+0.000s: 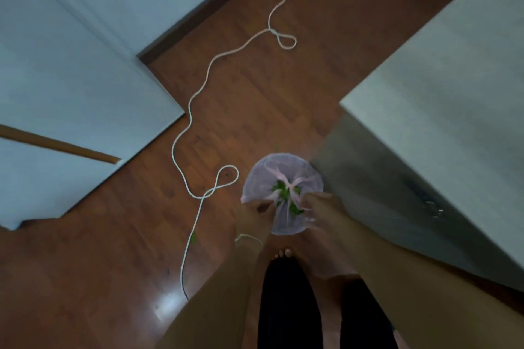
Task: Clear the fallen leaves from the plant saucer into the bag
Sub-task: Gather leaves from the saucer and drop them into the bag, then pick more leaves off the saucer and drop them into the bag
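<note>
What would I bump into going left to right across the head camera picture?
White door panel → long white cord on the brown wood floor → left hand → thin pink plastic bag holding green leaves → right hand → pale grey cabinet.

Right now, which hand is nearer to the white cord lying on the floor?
The left. The left hand pinches the bag on the side facing the white cord; the right hand holds the bag's far side, away from the cord.

The bag (282,195) is thin, translucent pale-pink plastic, crinkled where it gathers, above a glossy reddish wood-plank floor (255,99) that mirrors a light glare, across which trails a smooth white cord (192,102) beside matt white panels (71,65).
</note>
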A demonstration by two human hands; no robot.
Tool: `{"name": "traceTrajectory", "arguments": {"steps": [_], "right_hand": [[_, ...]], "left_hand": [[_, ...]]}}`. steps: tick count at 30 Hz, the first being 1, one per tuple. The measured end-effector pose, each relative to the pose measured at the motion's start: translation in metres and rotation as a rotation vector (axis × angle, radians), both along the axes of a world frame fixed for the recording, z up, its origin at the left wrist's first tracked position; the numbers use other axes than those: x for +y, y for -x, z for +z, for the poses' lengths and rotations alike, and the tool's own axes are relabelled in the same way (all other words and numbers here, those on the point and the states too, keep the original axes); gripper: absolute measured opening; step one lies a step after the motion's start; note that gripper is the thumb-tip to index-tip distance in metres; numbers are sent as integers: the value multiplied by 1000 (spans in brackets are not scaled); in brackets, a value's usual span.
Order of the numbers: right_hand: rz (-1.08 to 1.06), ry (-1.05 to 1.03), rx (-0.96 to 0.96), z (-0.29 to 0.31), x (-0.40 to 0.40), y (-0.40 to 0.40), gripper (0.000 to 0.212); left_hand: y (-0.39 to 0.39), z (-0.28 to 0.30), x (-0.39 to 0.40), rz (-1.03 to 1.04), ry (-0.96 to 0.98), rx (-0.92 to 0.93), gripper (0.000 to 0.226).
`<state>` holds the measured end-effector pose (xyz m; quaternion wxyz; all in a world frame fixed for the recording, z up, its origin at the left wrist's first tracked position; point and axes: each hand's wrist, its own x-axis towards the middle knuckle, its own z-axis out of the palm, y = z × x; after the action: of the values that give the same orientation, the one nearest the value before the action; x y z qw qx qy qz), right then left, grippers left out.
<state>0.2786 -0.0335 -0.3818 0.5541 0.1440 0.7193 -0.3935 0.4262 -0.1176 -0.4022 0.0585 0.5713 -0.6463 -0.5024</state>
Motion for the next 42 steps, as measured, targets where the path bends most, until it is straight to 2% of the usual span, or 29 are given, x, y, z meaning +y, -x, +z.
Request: {"name": "traceTrajectory", "arguments": {"steps": [7,12,18,24,28,32,34,38,42], "right_hand": [[-34,160,12,155,48,-4,15],[-159,268,8,237,89,-1,16],[-362,433,72,305,142,40,27],[-656,534,153,332,235,93,18],[-826,607,133,345,308,119,26],[-900,557,205,345,378,150,27],[-879,466,284,341,408,169,25],[-790,294,408,331,444,192,8],[-557,93,558,320,453,216,23]], "left_hand": [[-14,133,65,142,-185,11,6],[2,217,108,296,-271,261,6],[50,282,118,212,-321,445,6],[132,333,157,-20,-279,554,6],[181,359,208,-188,-256,582,8],[214,377,249,-290,-308,579,10],[228,381,260,-343,-308,568,11],[252,381,279,-460,-272,498,10],[283,378,300,-660,-163,367,18]]}}
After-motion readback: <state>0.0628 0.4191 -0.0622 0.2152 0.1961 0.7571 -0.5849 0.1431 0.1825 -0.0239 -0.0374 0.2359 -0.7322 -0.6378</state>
